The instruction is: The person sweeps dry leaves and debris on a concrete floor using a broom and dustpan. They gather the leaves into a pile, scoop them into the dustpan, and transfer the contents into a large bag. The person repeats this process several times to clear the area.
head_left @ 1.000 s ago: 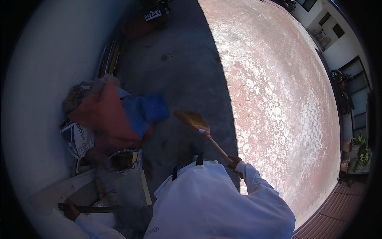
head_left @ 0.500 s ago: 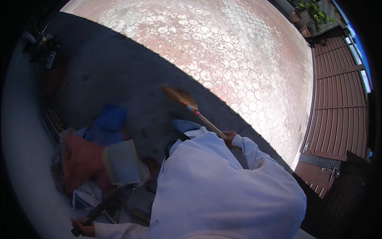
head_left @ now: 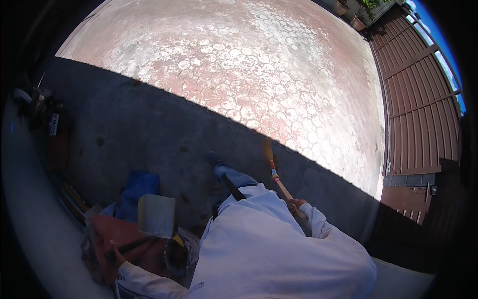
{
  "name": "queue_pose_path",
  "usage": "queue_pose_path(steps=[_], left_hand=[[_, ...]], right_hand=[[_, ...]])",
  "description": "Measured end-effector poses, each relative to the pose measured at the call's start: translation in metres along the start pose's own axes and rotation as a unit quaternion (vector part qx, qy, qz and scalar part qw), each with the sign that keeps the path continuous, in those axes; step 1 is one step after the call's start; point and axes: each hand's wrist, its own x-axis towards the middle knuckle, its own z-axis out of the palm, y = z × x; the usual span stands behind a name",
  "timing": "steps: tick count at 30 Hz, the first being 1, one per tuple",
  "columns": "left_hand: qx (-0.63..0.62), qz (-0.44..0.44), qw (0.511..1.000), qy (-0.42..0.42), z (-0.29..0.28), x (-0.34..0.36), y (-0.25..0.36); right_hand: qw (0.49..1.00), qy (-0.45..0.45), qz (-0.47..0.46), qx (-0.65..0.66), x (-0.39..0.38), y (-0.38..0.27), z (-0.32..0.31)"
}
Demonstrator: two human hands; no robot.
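My right hand (head_left: 297,205) is closed round the wooden handle of a broom (head_left: 283,187). The broom's tan bristles point away from me, over the shaded floor close to the sunlight line. On the left, my left hand (head_left: 117,255) grips the dark handle of a dustpan (head_left: 157,215). Its pale rectangular pan is over the edge of a heap, in front of a blue bag or cloth (head_left: 139,187) and a red sack (head_left: 127,236). Beside the pan lies a clear plastic bag (head_left: 180,251) with dark contents and something yellow. A dark strap crosses my blue-clad leg (head_left: 234,177).
Beyond the shadow edge spreads sunlit hexagonal paving (head_left: 239,84). A brown slatted gate (head_left: 416,109) stands at right, with potted plants (head_left: 358,21) behind. Along the left wall (head_left: 30,199) is a dark vehicle part with a plate (head_left: 54,124). Small dry leaves dot the shaded floor.
The broom has swung to the right and its bristles are farther from the heap. My left hand and the dustpan have moved forward over the heap. The whole view has shifted.
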Motion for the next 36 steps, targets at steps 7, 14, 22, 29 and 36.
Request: queue_pose_path(steps=[7, 14, 22, 29, 36], left_hand=[[0.052, 0.035, 0.996, 0.065, 0.022, 0.096, -0.045], [0.152, -0.066, 0.98, 0.112, 0.049, 0.143, -0.015], [0.467, -0.053, 0.88, -0.06, 0.103, 0.167, -0.021], [0.441, -0.074, 0.887, -0.114, 0.191, 0.224, -0.015], [0.173, -0.29, 0.939, 0.069, 0.269, 0.326, 0.086]], right_hand=[[0.999, -0.008, 0.046, 0.025, 0.051, -0.089, 0.045], [0.992, -0.059, -0.023, -0.106, 0.051, -0.273, 0.153], [0.931, -0.236, -0.133, -0.246, -0.002, -0.421, 0.256], [0.915, -0.144, -0.184, -0.329, 0.0, -0.518, 0.386], [0.913, -0.098, -0.145, -0.367, -0.043, -0.623, 0.526]])
